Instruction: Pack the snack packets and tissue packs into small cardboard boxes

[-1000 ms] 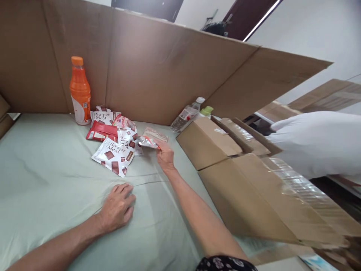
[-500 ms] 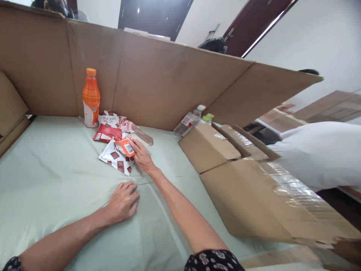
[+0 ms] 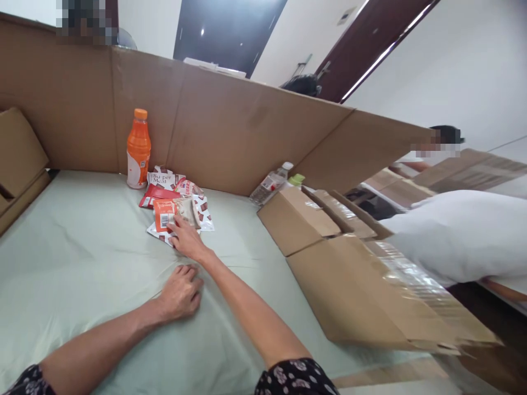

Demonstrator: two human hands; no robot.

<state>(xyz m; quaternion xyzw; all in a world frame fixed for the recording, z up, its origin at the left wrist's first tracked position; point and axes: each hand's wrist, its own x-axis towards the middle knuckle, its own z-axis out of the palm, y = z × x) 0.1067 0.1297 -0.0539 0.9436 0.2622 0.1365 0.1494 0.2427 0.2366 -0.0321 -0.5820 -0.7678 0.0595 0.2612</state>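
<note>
My right hand [image 3: 188,239] grips the near edge of an orange and beige food packet [image 3: 190,210], its fingertips beside the barcode. That packet lies over a white sachet with brown squares [image 3: 206,215]. Just behind are a red packet [image 3: 158,193], a pink and white packet [image 3: 190,187] and a white "Super Meal" sachet [image 3: 162,178]. My left hand [image 3: 180,292] rests on the pale green cloth nearer to me, fingers curled closed, with nothing visible in it. An orange drink bottle [image 3: 139,148] stands upright behind the packets, to their left.
A cardboard wall [image 3: 247,126] runs along the back of the cloth-covered table [image 3: 82,263]. At right, a clear bottle [image 3: 272,184] leans beside a green-capped container [image 3: 296,180] and cardboard boxes [image 3: 341,285]. Another box [image 3: 20,153] is at left. A person in white [image 3: 461,236] is beyond.
My right hand has moved slightly left and toward me, and the orange and beige packet now lies spread flatter over the pile. My left hand stays in place. The view has shifted slightly.
</note>
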